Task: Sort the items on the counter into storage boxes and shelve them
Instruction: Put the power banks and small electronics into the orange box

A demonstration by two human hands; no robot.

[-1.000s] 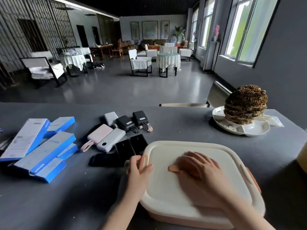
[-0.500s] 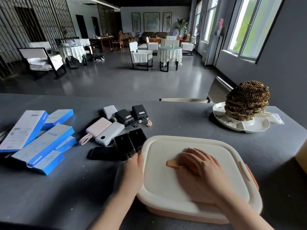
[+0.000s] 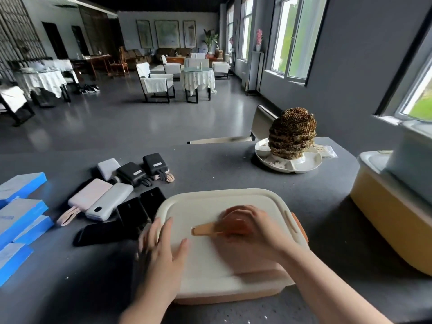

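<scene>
Storage box (image 3: 210, 265): lid on, sits on the grey surface (image 3: 233, 167), near edge.
Right hand (image 3: 245, 228): fingers curl round the lid handle (image 3: 202, 230).
Left hand (image 3: 161, 251): fingers spread, blurred, at the box's left edge.
Power banks (image 3: 112, 199): lie left of the box.

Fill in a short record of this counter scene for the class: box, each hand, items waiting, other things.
Box: cream storage box, lid on
Right hand: curled round the orange lid handle
Left hand: fingers straight, at the lid's left edge, blurred
Items waiting: power banks, blue cartons, left of the box
Other: yellow box on the right; honeycomb-like mound on a white dish
</scene>
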